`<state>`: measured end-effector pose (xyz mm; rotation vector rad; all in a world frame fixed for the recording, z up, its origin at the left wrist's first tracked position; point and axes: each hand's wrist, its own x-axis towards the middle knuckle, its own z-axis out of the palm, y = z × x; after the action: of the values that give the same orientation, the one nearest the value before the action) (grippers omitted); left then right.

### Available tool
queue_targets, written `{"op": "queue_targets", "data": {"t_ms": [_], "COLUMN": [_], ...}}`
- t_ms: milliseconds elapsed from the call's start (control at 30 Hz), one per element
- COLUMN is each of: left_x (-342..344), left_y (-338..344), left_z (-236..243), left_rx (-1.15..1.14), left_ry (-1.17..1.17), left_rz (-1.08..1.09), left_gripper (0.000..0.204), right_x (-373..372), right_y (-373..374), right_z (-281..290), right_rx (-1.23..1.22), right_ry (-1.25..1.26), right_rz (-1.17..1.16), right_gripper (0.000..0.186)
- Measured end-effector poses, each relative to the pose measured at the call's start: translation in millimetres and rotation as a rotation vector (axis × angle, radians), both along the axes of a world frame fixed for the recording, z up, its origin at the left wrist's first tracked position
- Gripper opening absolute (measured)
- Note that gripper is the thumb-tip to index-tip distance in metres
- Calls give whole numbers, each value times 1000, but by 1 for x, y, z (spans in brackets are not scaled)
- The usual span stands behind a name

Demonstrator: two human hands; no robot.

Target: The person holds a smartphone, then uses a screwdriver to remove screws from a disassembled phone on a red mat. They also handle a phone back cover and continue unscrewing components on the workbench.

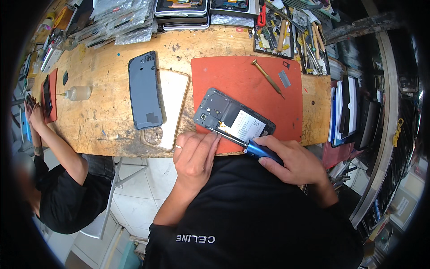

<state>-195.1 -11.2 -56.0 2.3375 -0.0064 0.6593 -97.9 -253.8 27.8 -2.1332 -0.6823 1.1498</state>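
Note:
My left hand is closed, fingertips pinched at the near edge of an opened phone; what they hold is hidden. The phone lies tilted on an orange mat, its white battery label and inner frame showing. My right hand grips a blue cylindrical tool, whose thin metal shaft reaches along the phone toward my left fingertips. A gold screwdriver and small flat pieces lie farther back on the mat. Left of it, a dark back panel rests partly over a clear gold-edged case.
A co-worker sits at the left, hands by another mat and a bottle. Bagged parts and phone trays line the back. A tool tray stands back right, stacked devices at the right.

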Motion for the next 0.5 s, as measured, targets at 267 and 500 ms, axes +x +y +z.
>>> {"op": "queue_targets", "data": {"t_ms": [267,500], "left_x": [-2,-2], "left_y": [0,1], "left_z": [-3,-1], "left_rx": [-13,-22], "left_ry": [-2,7], "left_rz": [-4,-3], "left_gripper": [24,24], "right_x": [-1,-2], "right_y": [5,8], "right_z": [-3,-3], "right_rx": [50,52], "right_ry": [-44,-25], "right_rz": [3,-9], "right_gripper": [42,42]}}
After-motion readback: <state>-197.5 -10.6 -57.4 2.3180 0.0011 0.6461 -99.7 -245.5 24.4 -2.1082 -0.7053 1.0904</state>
